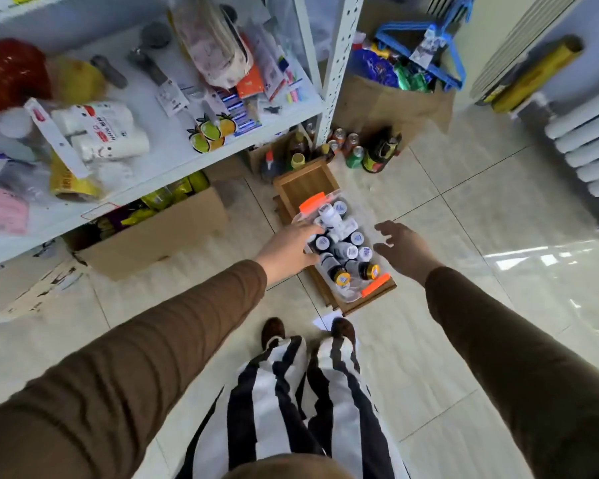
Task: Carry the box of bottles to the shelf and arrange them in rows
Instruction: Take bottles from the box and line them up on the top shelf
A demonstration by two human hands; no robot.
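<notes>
My left hand [291, 248] touches the clear box of bottles [343, 247] on the wooden tray [303, 183]; my right hand [403, 248] hovers open beside it, holding nothing. I should grip both long sides low and lift level.

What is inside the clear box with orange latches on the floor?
The clear box holds a jumble of small bottles, some white, some dark with gold caps, lying at mixed angles. The left hand covers the box's near-left edge, hiding whatever sits beneath it.

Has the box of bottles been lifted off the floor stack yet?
No, the box of bottles sits on the wooden trays, with the left hand at its side and the right hand open beside it.
</notes>
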